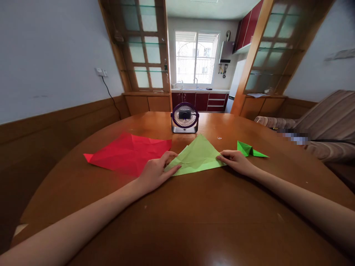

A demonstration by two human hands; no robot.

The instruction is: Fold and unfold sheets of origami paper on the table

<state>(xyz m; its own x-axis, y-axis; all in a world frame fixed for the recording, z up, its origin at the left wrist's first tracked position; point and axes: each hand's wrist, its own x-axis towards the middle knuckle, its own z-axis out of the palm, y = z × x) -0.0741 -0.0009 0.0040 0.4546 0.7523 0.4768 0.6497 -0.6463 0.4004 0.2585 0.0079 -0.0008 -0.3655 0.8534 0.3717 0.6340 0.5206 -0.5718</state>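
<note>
A light green sheet of paper (198, 157), folded into a triangle with its point away from me, is between my hands at the middle of the table. My left hand (158, 170) has its left corner between thumb and fingers, the thumb lying along the near edge. The right corner is pinched in my right hand (237, 162). Left of my left hand, a creased red sheet of paper (130, 151) lies spread, with one corner bent up. Just beyond my right hand stands a small folded bright green paper piece (251, 149).
A small dark purple fan (185, 117) stands at the far side of the wooden table (194, 221), straight ahead. A striped sofa (327, 122) is at the right. Behind the table are wooden cabinets (146, 102) and a kitchen with a window (196, 57).
</note>
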